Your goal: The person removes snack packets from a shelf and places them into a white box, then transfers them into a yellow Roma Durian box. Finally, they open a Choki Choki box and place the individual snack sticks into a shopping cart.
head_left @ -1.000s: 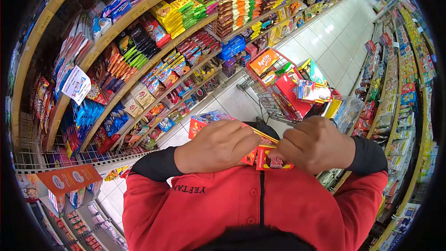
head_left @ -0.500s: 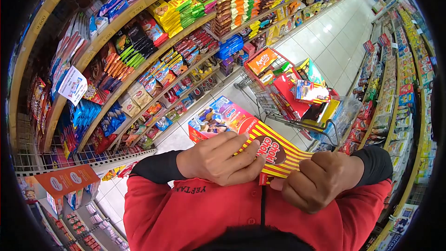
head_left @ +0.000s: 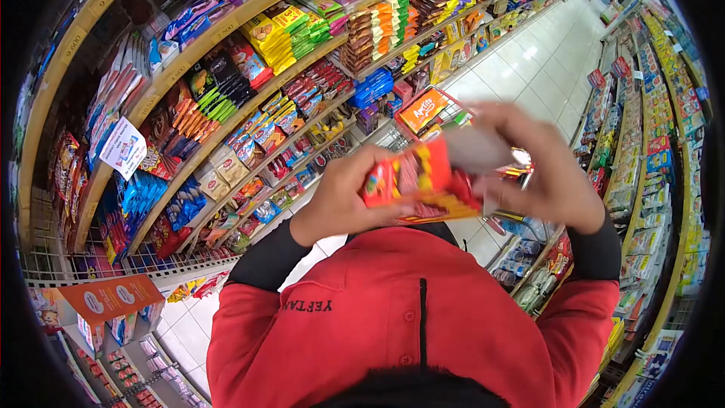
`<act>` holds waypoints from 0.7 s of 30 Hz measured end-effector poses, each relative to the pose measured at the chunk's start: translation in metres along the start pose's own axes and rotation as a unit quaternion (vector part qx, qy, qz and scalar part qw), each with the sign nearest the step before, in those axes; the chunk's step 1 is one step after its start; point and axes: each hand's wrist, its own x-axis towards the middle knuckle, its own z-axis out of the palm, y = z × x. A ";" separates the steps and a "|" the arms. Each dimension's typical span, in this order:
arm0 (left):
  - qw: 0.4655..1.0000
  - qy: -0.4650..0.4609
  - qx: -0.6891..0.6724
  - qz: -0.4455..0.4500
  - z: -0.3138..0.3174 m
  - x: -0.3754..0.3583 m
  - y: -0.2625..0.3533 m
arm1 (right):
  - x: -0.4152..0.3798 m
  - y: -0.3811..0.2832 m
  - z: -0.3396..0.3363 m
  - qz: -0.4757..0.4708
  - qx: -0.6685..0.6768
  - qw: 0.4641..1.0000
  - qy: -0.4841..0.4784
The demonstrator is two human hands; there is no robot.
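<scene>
A red and yellow Choki Choki carton [head_left: 411,174] is up in front of my chest, blurred by motion. My left hand [head_left: 343,195] grips its left end, the thumb along the lower edge and the fingers behind. On the other side, my right hand [head_left: 547,162] is smeared by motion, its fingers and thumb curved around the carton's right end. A greyish blurred patch [head_left: 476,149], seemingly bare cardboard, shows between that hand and the printed side. The carton's contents cannot be made out.
Behind the carton, a shopping cart with an orange Apetito box [head_left: 423,111] is partly hidden. Snack shelves [head_left: 226,19] curve along the left, and more packed shelves [head_left: 642,181] line the right. Tiled floor [head_left: 529,60] runs between them. An orange-topped display [head_left: 113,298] stands at lower left.
The carton has been raised away from my chest and turned, so its striped face is no longer toward me. Both hands moved up and forward; the colourful box beside it is out of sight.
</scene>
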 end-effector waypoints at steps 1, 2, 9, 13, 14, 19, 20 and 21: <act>0.993 0.014 -0.100 -0.066 0.003 0.000 -0.009 | 0.010 0.014 0.006 -0.060 0.098 0.986 0.120; 0.962 0.033 -0.248 -0.111 0.008 -0.001 -0.015 | 0.016 0.022 0.007 -0.120 0.192 0.945 0.236; 0.856 -0.003 -0.451 -0.251 0.001 0.011 -0.016 | 0.011 0.013 0.008 -0.186 -0.150 0.951 0.197; 0.854 -0.015 -0.445 -0.268 0.014 0.005 -0.016 | 0.017 0.027 0.028 -0.094 -0.025 0.978 0.186; 0.858 -0.026 -0.434 -0.273 0.015 0.005 -0.011 | 0.021 0.033 0.034 -0.116 -0.020 0.971 0.206; 0.870 -0.009 -0.407 -0.276 0.020 0.002 -0.002 | 0.029 0.030 0.036 -0.057 0.013 0.984 0.166; 0.871 -0.010 -0.407 -0.276 0.019 0.001 0.000 | 0.032 0.031 0.036 -0.063 0.027 0.985 0.159; 0.879 -0.015 -0.386 -0.279 0.018 0.001 0.002 | 0.034 0.032 0.035 -0.069 0.041 0.985 0.151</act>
